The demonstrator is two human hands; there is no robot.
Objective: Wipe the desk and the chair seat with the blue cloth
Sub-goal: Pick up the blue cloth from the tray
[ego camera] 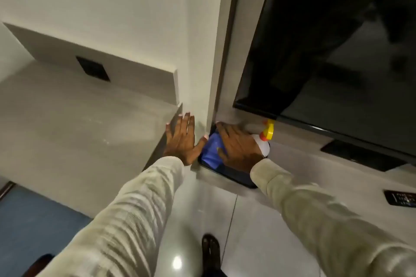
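The blue cloth (212,149) lies in a dark tray (234,176) on the low shelf under the television. My right hand (239,147) presses down on the cloth with its fingers spread over it. My left hand (183,138) rests flat and open on the right end of the grey desk (78,123), fingers against the white wall column. Both arms wear cream sleeves. The chair seat is not clearly in view.
A white spray bottle with a yellow nozzle (266,135) stands just right of my right hand. A large black television (337,51) hangs above the shelf. A remote (401,200) lies at far right. A black socket (93,68) sits behind the desk. My sandalled foot (210,252) stands on the tiled floor.
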